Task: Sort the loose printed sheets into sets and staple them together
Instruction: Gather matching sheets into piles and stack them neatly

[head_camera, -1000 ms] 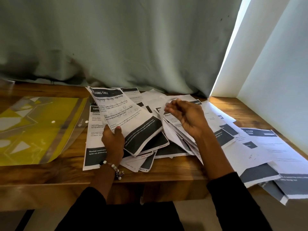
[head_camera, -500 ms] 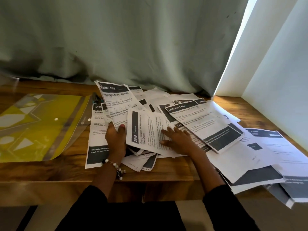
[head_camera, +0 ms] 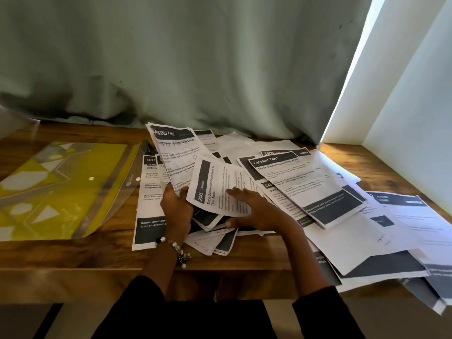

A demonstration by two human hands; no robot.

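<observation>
A loose heap of printed sheets (head_camera: 342, 223) with dark header and footer bands covers the middle and right of the wooden table (head_camera: 61, 255). My left hand (head_camera: 177, 207) grips the lower edge of a "Dressing Table" sheet (head_camera: 176, 152) and holds it tilted up. My right hand (head_camera: 254, 209) lies on a sideways sheet numbered 2945 (head_camera: 215, 189), fingers spread over its text and thumb under its near edge. Another "Dressing Table" sheet (head_camera: 305, 184) lies on top of the heap just right of that hand. No stapler is in view.
A yellow clear plastic folder (head_camera: 56, 189) lies flat on the left of the table. A dark pen (head_camera: 148, 148) peeks out behind the sheets. A grey-green curtain (head_camera: 195, 69) hangs behind, a white wall (head_camera: 415, 118) stands right. Some sheets overhang the front right edge.
My right hand came down from above the heap onto the 2945 sheet, which now lies over the middle. The left hand keeps its sheet raised.
</observation>
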